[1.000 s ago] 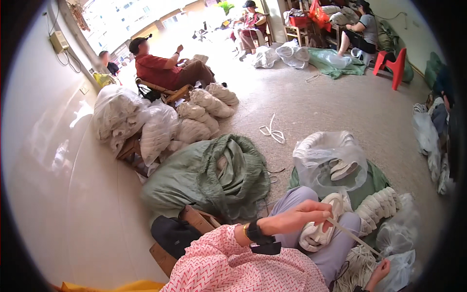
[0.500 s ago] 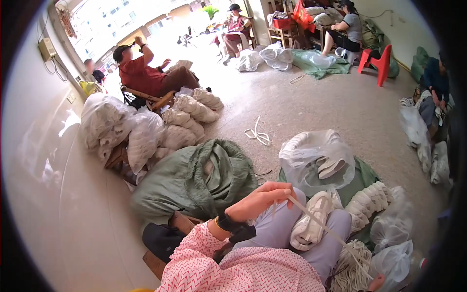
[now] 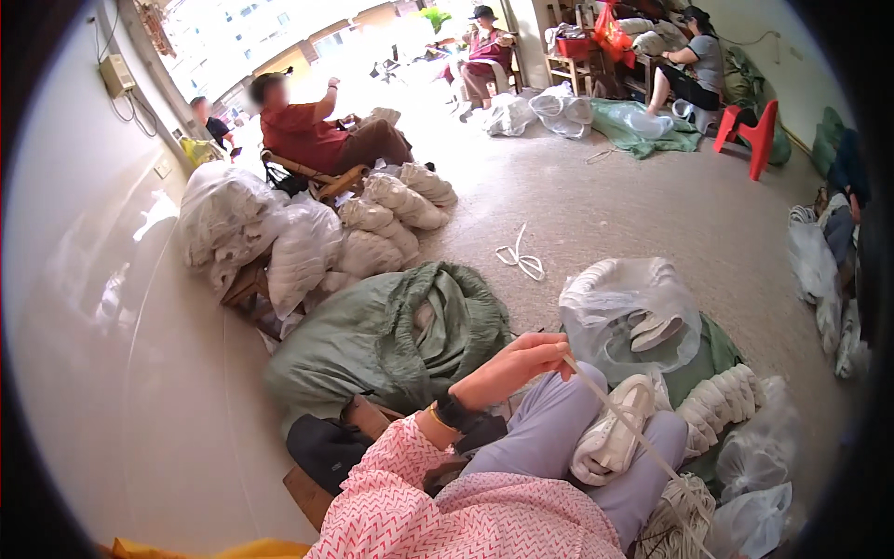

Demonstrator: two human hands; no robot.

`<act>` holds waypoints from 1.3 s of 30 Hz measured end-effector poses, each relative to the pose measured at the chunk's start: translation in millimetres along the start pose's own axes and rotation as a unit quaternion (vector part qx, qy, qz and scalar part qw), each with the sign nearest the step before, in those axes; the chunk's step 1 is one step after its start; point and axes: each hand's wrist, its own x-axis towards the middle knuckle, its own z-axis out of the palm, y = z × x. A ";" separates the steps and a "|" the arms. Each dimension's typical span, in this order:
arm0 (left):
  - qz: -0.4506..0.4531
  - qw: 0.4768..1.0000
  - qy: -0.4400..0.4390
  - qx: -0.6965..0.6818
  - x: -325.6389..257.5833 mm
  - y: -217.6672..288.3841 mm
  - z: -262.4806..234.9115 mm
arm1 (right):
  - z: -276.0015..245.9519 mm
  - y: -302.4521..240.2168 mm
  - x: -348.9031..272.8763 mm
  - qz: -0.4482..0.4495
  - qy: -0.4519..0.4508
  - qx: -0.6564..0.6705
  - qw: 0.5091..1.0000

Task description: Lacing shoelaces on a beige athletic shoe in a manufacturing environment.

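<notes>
My left hand (image 3: pixel 523 365) is raised above my lap, its fingers pinched on the end of a white shoelace (image 3: pixel 615 407). From there the lace stretches tight down to the right, across the shoe, and leaves the picture at the lower edge. A white shoe (image 3: pixel 613 438) rests between my thighs. Beside my right leg lies a loose bundle of pale laces (image 3: pixel 678 517), partly cut off by the rim. My right hand is out of sight.
A clear plastic bag of shoes (image 3: pixel 633 303) stands ahead, with a row of stacked shoes (image 3: pixel 722 410) to its right. Left of my knees slumps a large green sack (image 3: pixel 382 345). A lace loop (image 3: pixel 521 261) lies on the floor. Several people sit around, one in red (image 3: pixel 307 135).
My right hand, at the lower right edge before, has gone out of view. The lace stays stretched from my left hand. The whole view has shifted slightly.
</notes>
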 end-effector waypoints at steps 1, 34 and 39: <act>-0.003 1.000 0.012 -0.003 -0.1 -1.4 -0.1 | 0.3 -1.0 1.9 -0.005 -0.002 0.001 1.000; 0.099 0.934 -0.112 0.325 13.9 -100.9 113.0 | -226.3 -446.1 -236.1 -0.307 -0.515 0.504 0.621; 0.128 0.920 -0.092 0.359 12.0 -100.9 114.1 | -227.5 -445.4 -234.7 -0.291 -0.539 0.507 0.607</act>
